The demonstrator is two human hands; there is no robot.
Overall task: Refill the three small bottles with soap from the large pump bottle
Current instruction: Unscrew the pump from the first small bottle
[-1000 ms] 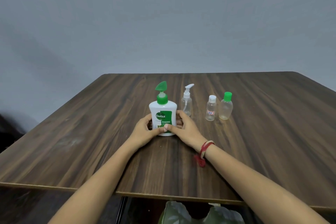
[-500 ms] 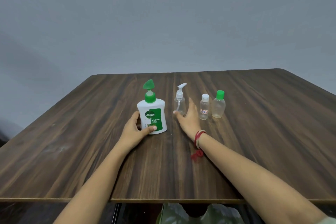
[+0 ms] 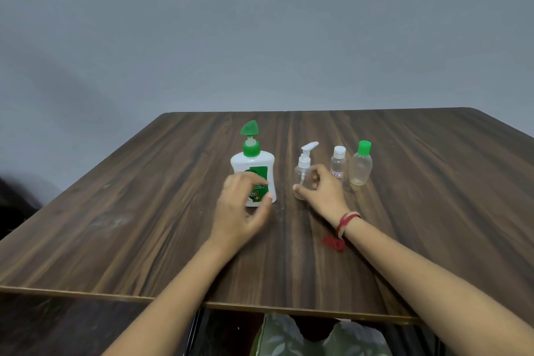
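The wooden table [image 3: 121, 211] carries a large pump bottle [image 3: 252, 163], small spray bottle [image 3: 304, 163], white-capped bottle [image 3: 338, 163] and green-capped bottle [image 3: 360, 166], all upright.

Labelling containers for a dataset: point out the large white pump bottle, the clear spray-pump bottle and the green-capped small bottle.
Large white pump bottle [image 3: 252, 162]: head view, white shoulder.
Clear small bottle with white spray pump [image 3: 304, 162]: head view, white pump collar.
Small frosted bottle with green cap [image 3: 360, 167]: head view, frosted body.

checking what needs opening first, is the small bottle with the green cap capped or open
Capped: the green cap sits on the neck of the small bottle, upright on the table.
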